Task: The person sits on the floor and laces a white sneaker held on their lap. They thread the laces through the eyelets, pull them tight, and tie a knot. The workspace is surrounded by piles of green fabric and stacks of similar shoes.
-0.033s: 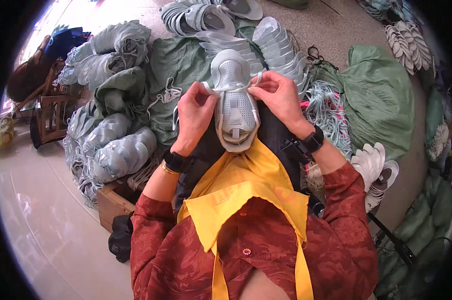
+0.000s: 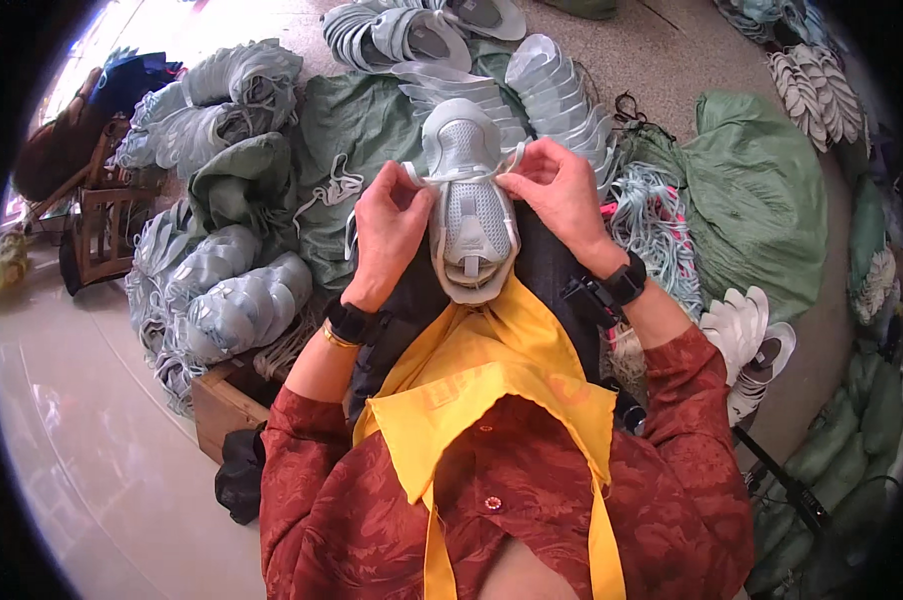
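A pale grey-blue mesh sneaker upper (image 2: 472, 225) lies lengthwise over my lap, its tongue pointing away from me. A light shoelace (image 2: 479, 180) crosses it from side to side near the base of the tongue. At the upper's left edge, my left hand (image 2: 390, 225) pinches one side of the lace between thumb and fingers. My right hand (image 2: 562, 205) pinches the lace on the other side, where a short loop or end stands up above the fingertips. Below the upper, a yellow apron (image 2: 492, 350) covers part of my lap.
Stacked shoe uppers (image 2: 242, 310) are piled at the left, beside a wooden box (image 2: 222, 410). More nested uppers (image 2: 562, 95) lie ahead on green cloth (image 2: 352, 125). At the right are a bundle of laces (image 2: 657, 225), a green sack (image 2: 757, 200) and white uppers (image 2: 740, 330).
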A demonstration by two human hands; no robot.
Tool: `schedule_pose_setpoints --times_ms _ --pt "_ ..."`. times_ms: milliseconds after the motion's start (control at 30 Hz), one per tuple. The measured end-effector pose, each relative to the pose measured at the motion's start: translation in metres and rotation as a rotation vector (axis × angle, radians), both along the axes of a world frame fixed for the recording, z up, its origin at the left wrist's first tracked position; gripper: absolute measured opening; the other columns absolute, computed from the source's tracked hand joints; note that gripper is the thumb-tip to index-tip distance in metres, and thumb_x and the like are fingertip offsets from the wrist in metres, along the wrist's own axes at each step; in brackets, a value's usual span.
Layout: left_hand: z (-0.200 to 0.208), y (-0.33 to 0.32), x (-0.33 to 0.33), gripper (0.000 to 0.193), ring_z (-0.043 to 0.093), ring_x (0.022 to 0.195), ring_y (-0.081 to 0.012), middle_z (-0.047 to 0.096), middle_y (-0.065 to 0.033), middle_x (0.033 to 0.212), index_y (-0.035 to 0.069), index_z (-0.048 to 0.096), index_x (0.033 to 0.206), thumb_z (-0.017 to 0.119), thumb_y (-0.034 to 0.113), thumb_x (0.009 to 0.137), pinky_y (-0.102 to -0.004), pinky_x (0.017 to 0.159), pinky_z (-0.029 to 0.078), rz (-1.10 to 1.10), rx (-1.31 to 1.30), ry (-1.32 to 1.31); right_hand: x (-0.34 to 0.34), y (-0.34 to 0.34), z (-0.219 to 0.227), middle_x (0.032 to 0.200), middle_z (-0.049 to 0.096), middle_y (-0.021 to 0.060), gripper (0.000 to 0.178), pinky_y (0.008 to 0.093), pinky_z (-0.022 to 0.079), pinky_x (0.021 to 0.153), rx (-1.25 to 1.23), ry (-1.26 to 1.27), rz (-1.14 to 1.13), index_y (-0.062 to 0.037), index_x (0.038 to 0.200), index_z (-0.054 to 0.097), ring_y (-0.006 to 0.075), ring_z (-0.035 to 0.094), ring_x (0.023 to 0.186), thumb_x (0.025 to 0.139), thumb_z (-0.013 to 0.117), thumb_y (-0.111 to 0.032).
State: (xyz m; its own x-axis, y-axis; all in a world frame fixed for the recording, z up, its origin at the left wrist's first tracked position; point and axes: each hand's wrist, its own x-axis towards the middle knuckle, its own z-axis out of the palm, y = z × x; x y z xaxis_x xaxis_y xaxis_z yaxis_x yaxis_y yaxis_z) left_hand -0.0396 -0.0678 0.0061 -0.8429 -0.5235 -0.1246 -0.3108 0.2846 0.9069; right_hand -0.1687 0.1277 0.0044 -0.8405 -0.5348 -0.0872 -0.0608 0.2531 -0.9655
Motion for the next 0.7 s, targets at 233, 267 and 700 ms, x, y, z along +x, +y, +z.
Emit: schedule_pose_setpoints --times_ms 233,267,700 --pt "0.021 0.019 0.000 0.024 0.048 0.063 -0.0068 0.055 -0.0007 0.070 0.002 0.055 0.085 0.078 0.004 0.085 -0.0257 0.059 0.044 0.074 -0.207 0.119 0.009 0.002 0.008 0.083 0.073 0.0098 0.021 0.0297 0.056 0.066 0.018 0.346 0.004 0.0012 0.090 0.070 0.0192 0.072 0.071 0.081 0.084 -0.011" --pt "0.019 0.018 0.000 0.023 0.048 0.063 -0.0072 0.055 -0.0008 0.071 0.002 0.055 0.086 0.078 0.004 0.085 -0.0260 0.059 0.044 0.069 -0.212 0.137 0.009 0.004 0.008 0.084 0.073 0.0105 0.022 0.0299 0.057 0.066 0.018 0.404 0.032 0.0015 0.092 0.071 0.0205 0.073 0.071 0.080 0.084 -0.012" --pt "0.016 0.018 0.005 0.016 0.058 0.063 -0.0239 0.055 -0.0113 0.079 0.000 0.058 0.090 0.073 0.002 0.084 -0.0363 0.058 0.047 -0.058 -0.270 0.220 0.006 0.003 0.021 0.084 0.073 0.0142 0.009 0.0330 0.059 0.068 0.109 0.382 0.140 0.0021 0.090 0.070 0.0233 0.075 0.074 0.083 0.072 -0.004"
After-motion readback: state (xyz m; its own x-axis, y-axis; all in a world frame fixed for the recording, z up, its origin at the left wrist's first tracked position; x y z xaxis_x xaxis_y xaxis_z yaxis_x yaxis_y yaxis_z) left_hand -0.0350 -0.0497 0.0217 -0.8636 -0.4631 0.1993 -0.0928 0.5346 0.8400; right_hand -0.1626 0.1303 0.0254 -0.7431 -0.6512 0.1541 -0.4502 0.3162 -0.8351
